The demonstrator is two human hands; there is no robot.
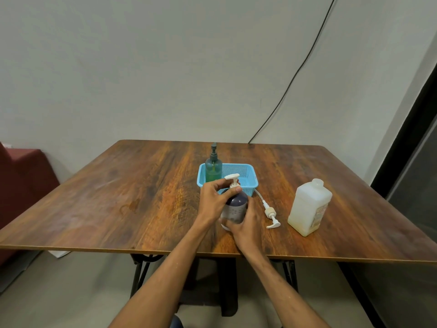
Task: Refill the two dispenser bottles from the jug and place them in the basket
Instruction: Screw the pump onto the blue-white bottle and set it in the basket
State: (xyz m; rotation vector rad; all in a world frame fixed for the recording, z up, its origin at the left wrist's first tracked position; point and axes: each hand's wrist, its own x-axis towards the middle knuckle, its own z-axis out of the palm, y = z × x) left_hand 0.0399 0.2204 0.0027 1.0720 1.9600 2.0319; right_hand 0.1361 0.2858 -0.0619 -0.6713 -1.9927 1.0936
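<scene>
The right hand (246, 227) covers the lower body and base of the dark purple round dispenser bottle (237, 205). The left hand (212, 200) hides its neck and pump collar, so the collar's seating cannot be told. Beyond the hands, the near wall of the blue mesh plastic basket (251, 169) conceals the base of the green translucent pump bottle (213, 168). Right of the right hand, the label on the white translucent plastic jug (307, 204) is too small to read. Both forearms are cut by the lower edge, and the brown wooden surface (113, 197) by both side edges.
</scene>
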